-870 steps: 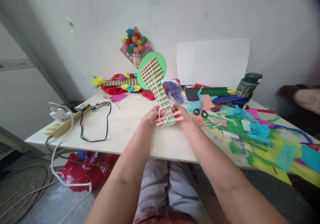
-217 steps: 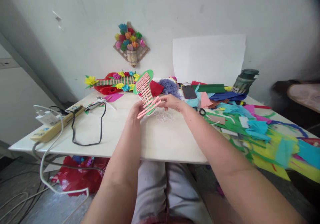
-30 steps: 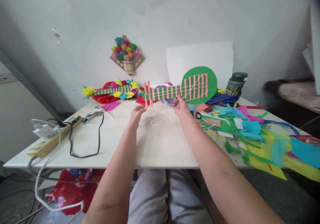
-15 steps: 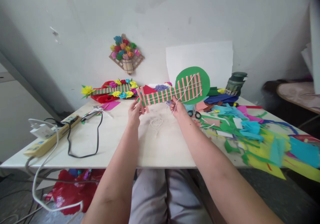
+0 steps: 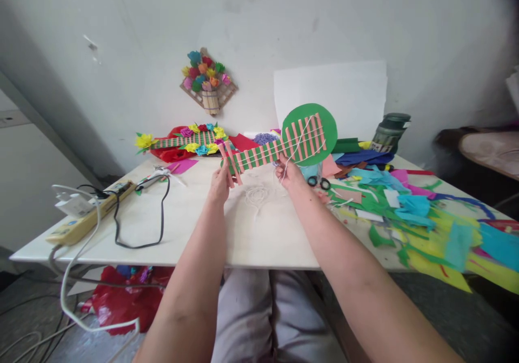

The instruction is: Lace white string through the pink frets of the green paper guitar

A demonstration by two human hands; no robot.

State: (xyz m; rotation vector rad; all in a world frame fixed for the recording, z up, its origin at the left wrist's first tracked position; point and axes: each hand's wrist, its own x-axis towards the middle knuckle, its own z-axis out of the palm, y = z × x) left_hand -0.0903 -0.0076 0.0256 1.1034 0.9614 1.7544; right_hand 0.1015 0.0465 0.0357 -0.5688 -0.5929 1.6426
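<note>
Held up over the table is a green paper guitar (image 5: 327, 125) with a round body, a long neck and several pink paper strips across it. White string runs along its neck and loops over the body. My left hand (image 5: 221, 182) is closed around the neck's narrow end, by the crossed pink strips. With my right hand (image 5: 287, 173) I grip the neck where it meets the body, and string trails over those fingers. Loose white string (image 5: 256, 194) lies coiled on the table below.
At the back left lies a flower-trimmed paper guitar (image 5: 178, 142). A power strip (image 5: 89, 214) with cables sits at the left, near a glue gun (image 5: 160, 173). Scissors (image 5: 318, 182), coloured paper scraps (image 5: 413, 206) and a dark bottle (image 5: 390, 132) are on the right.
The view has shifted slightly. Both hands keep their hold on the paper guitar, which is tilted a little more, its round body higher.
</note>
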